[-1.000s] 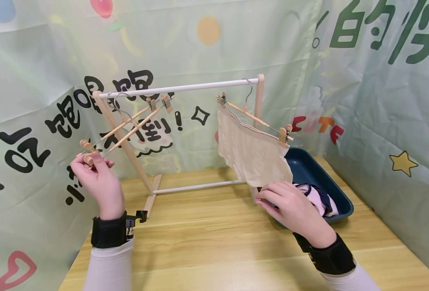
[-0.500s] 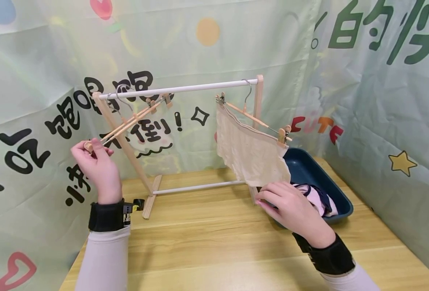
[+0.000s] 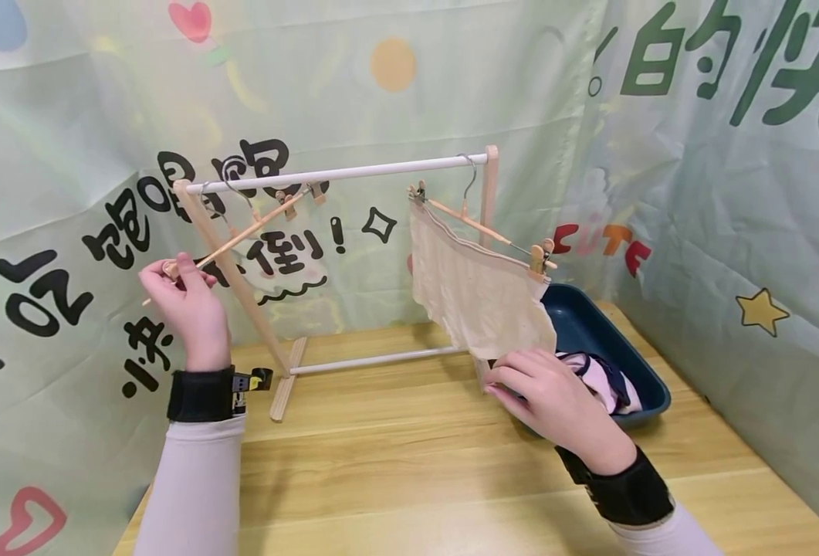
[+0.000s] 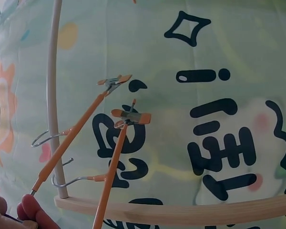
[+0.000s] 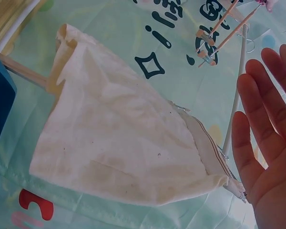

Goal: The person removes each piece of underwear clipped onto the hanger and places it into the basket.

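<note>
My left hand (image 3: 190, 313) pinches the near clip end of a wooden clip hanger (image 3: 256, 225), hooked on the rack's white rod at the left. In the left wrist view, fingertips (image 4: 31, 210) hold that hanger's metal end, and a second hanger (image 4: 107, 191) hangs beside it. A cream cloth (image 3: 478, 286) hangs from another hanger (image 3: 482, 228) at the rod's right end, clipped at both top corners. Just below its lower edge is my right hand (image 3: 555, 401), fingers loosely bent; the right wrist view shows the palm (image 5: 271, 167) holding nothing.
The rack's left post (image 3: 231, 286) stands behind the left hand. A dark blue basin (image 3: 648, 371) holding pink and navy fabric (image 3: 607, 382) sits at the right, behind the right hand. Printed curtains (image 3: 353, 93) surround the wooden table (image 3: 381, 455).
My left hand has risen slightly, and the hanger in its grip has swung across until it overlaps the second one in the head view. My right hand stays nearly still.
</note>
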Tool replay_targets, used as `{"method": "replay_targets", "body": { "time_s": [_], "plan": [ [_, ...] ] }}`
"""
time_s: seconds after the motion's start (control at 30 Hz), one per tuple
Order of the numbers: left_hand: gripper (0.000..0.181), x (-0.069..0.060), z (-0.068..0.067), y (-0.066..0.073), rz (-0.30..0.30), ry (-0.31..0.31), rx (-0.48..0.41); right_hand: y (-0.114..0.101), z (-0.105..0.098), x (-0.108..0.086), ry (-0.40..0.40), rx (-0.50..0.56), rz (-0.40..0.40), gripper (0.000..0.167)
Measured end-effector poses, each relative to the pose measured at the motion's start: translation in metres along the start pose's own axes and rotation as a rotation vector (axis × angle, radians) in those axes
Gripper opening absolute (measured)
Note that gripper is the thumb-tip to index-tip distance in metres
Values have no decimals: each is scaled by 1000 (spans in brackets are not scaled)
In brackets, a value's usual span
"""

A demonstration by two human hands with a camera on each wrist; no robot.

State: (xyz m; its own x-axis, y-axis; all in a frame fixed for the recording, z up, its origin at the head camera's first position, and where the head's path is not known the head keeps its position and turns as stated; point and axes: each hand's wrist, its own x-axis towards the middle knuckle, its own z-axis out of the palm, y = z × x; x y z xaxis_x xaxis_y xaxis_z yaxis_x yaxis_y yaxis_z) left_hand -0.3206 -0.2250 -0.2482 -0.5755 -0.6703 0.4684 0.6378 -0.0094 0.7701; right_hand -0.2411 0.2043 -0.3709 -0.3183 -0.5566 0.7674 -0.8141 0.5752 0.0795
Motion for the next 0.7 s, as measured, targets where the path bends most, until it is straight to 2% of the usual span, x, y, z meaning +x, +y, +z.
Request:
{"method": "replay_targets", "body": {
  "time_s": [0.3,0.47,0.7],
  "plan": [
    [16,12,5,-7,-23,-8,-25,-1,2,1,29,-9,-15,36],
    [16,14,6,-10,-22,-6,-8,-2,1,0,-1,1,1,32],
    [16,12,5,-11,-13,-8,34,-3,2,-1,-42,-3,44,41]
  ]
}}
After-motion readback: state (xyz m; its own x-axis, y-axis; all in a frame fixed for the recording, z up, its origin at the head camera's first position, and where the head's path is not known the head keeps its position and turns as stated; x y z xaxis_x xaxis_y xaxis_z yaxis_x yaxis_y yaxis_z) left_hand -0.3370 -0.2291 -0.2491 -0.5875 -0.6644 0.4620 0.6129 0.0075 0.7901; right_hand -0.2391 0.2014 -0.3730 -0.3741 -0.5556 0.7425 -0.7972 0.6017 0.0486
